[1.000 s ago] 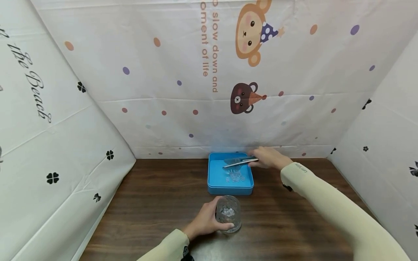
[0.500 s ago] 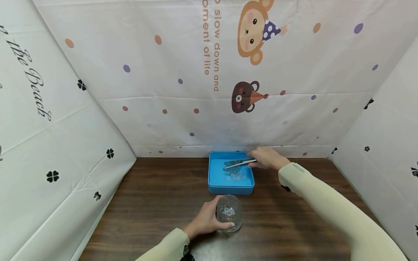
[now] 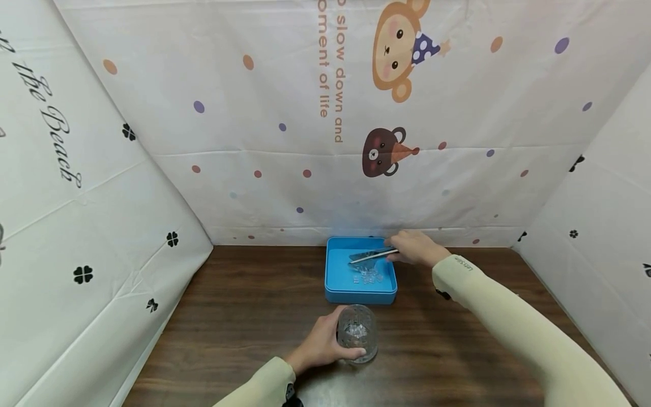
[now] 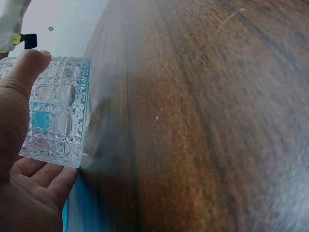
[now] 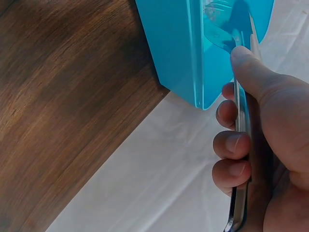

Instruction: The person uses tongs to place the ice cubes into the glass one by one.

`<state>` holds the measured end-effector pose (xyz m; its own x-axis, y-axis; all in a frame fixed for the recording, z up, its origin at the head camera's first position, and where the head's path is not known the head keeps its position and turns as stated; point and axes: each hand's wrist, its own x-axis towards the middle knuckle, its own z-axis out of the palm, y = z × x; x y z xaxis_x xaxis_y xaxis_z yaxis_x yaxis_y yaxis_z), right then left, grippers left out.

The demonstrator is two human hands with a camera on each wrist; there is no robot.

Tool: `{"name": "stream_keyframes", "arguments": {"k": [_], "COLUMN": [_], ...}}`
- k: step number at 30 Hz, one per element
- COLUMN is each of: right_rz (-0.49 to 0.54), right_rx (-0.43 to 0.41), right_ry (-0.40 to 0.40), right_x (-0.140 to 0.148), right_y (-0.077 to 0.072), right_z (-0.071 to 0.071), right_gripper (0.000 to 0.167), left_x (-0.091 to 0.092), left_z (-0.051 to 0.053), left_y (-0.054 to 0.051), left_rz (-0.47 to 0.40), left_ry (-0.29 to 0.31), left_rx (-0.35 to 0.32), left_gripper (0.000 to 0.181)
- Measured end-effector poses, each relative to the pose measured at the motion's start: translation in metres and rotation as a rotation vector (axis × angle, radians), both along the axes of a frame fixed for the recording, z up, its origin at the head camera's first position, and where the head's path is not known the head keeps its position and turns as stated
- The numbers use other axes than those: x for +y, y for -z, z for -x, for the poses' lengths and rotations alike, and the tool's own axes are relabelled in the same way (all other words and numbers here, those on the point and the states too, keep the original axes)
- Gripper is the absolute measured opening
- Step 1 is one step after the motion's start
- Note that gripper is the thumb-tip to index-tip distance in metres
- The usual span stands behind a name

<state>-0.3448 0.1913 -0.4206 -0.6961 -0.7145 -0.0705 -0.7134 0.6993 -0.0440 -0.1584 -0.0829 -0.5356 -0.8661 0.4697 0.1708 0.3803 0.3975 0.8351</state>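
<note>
- A person's left hand (image 3: 321, 342) grips a clear, cut-glass tumbler (image 3: 360, 330), thumb on the near side and fingers around the far side.
- The right hand (image 3: 416, 247) grasps a pair of silver metal tongs (image 5: 242, 116), thumb on top, fingers curled around the handle.
- The tumbler stands on a dark brown wood-grain desk (image 3: 254, 316), just in front of a bright blue, square-cornered open box (image 3: 360, 297).
- Small clear pieces (image 3: 370, 276) lie in the box; the tongs' ends reach over its wall beside them, partly covering the view. Whether they touch cannot be told.
- Behind the box hangs a white backdrop (image 3: 229, 124) printed with dots and cartoon bears.
- The right arm, in a pale yellow-green sleeve (image 3: 500, 316), stretches forward and inward; the left forearm comes in low from the near edge.
</note>
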Motion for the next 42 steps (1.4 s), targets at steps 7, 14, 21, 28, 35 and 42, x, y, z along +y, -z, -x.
{"name": "stream_keyframes", "arguments": {"k": [7,14,21,28,35,42], "right_rz": [0.004,-0.003,0.01,0.036,0.088,0.176], "right_rx": [0.009,0.019,0.013,0.024,0.03,0.037], "right_ry": [0.003,0.014,0.024,0.003,0.002,-0.01], "right_x": [0.001,0.0,0.001,0.003,0.008,0.018], "right_y": [0.004,0.005,0.006,0.005,-0.007,-0.016], "right_z": [0.002,0.0,-0.001,-0.003,-0.01,-0.019], "right_gripper": [0.03,0.032,0.027,0.022,0.016,0.025], "left_x": [0.0,0.0,0.0,0.001,0.002,0.003], "left_z": [0.0,0.001,0.0,0.0,0.0,-0.001], "left_y": [0.0,0.0,-0.001,-0.001,-0.003,-0.006], "left_rz": [-0.001,0.009,0.022,0.027,0.023,0.024], "left_ry": [-0.001,-0.001,-0.008,-0.018,-0.026,-0.033], "left_rx": [0.009,0.006,0.001,-0.012,-0.016,-0.047], "left_gripper": [0.077,0.077,0.079,0.078,0.077,0.078]}}
